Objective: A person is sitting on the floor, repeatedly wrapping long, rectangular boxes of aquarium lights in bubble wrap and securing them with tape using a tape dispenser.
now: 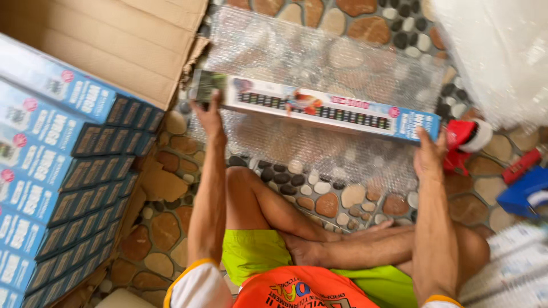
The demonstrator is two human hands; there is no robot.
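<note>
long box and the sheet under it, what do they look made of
The long box, held at its ends by the left hand and right hand, looks like glossy printed cardboard: sharp folded edges, colour print. The sheet beneath looks like clear plastic bubble wrap: rows of small bubbles, stone floor showing through.

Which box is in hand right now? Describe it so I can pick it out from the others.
Start at the sheet of bubble wrap spread on the pebble floor. One long, flat printed box lies across it, the left hand at one end and the right hand at the other. Unlike the matching boxes stacked in the cardboard carton, it lies alone.
</note>
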